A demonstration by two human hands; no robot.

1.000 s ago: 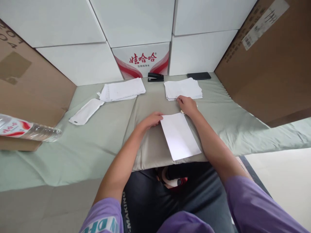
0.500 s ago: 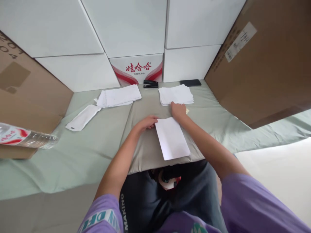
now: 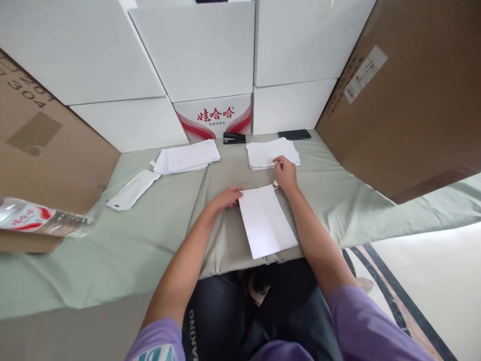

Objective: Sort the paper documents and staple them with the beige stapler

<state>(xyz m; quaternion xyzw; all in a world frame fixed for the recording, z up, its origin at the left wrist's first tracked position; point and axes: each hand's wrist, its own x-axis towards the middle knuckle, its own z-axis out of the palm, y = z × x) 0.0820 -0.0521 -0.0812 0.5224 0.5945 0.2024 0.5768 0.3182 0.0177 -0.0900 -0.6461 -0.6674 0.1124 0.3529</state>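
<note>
Pressing flat, not gripping: left hand (image 3: pixel 227 196) pinning the sheet (image 3: pixel 266 221) at its far left corner, right hand (image 3: pixel 285 173) reaching past the sheet's far edge, fingertips touching the stack (image 3: pixel 271 153) (stapler (image 3: pixel 234 138) beyond). Likely fetching another page; needing one peeled off cleanly.

white carton (image 3: pixel 214 118): 娃哈哈 | brown box (image 3: pixel 22 90): 304 | trousers (image 3: pixel 193 331): MAKING

I am sitting at a table (image 3: pixel 112 250) under a pale green cloth (image 3: pixel 356 200) — white boxes (image 3: pixel 195 50) are stacking up behind it, brown cartons (image 3: pixel 413 110) are leaning in at both sides, and daylight is falling on patterned floor (image 3: pixel 379 271).
</note>
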